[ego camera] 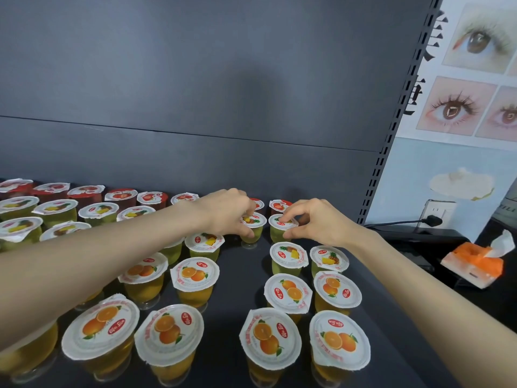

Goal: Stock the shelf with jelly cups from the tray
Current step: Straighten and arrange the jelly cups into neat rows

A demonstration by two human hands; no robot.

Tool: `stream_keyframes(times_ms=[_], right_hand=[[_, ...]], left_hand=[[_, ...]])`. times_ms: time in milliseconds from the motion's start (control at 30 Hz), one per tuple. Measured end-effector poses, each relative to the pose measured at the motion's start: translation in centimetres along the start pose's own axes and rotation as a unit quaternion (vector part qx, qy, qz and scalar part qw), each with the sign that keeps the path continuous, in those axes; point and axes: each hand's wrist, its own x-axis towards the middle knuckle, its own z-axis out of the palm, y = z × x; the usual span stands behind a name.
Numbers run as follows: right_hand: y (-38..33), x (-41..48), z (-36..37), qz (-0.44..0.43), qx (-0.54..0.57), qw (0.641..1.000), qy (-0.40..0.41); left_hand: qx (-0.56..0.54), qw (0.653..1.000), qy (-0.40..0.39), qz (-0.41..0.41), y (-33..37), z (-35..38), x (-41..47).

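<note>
Both hands work at the middle row of the dark shelf [240, 275]. The left hand [226, 214] has its fingers [247, 233] curled round the left pineapple cup [254, 224] from above. The right hand [316, 224] pinches the lid rim of the right pineapple cup [279, 228] between thumb and forefinger. The two cups stand upright, side by side but apart. Strawberry cups [120, 195] line the back – orange cups [195, 274] fill the front.

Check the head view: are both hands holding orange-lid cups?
No: the left hand grips the left pineapple-lid cup and the right hand the right pineapple-lid cup.
</note>
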Motion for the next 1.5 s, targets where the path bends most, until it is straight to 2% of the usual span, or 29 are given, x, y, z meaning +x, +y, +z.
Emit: stream_keyframes(times_ms=[200,400,633,767,933,1067,1200,1500], right_hand=[[-0.3,-0.3,-0.2,0.010,0.001,1.000,-0.004],[-0.9,-0.6,-0.9,-0.002,-0.047,0.999,-0.011],[-1.3,-2.9,-2.7,0.012,-0.022,1.000,0.017],[-1.6,-4.9,-3.1,0.028,-0.007,0.999,0.018],[-1.4,-7.3,-3.2,0.046,0.016,0.999,-0.010],[-1.1,-8.0,-2.9,0.055,0.015,0.997,-0.042],[-0.9,-7.9,-2.8,0.072,0.050,0.994,-0.070],[-2.1,-6.3,-1.4,0.042,0.018,0.998,-0.036]], left_hand=[[0.023,1.000,0.002,0.001,0.2,0.0,-0.2],[0.021,1.000,-0.016,0.003,0.3,-0.6,-0.6],[-0.099,0.994,0.021,0.039,1.9,-2.4,-1.9],[-0.187,0.980,-0.011,0.059,4.1,-2.6,-2.3],[-0.217,0.972,-0.057,0.075,6.1,-2.0,-2.5],[-0.221,0.969,-0.081,0.078,7.0,-1.6,-2.5],[-0.217,0.971,-0.073,0.072,7.4,-1.4,-2.3],[-0.189,0.981,-0.046,0.025,5.5,-1.4,-3.1]])
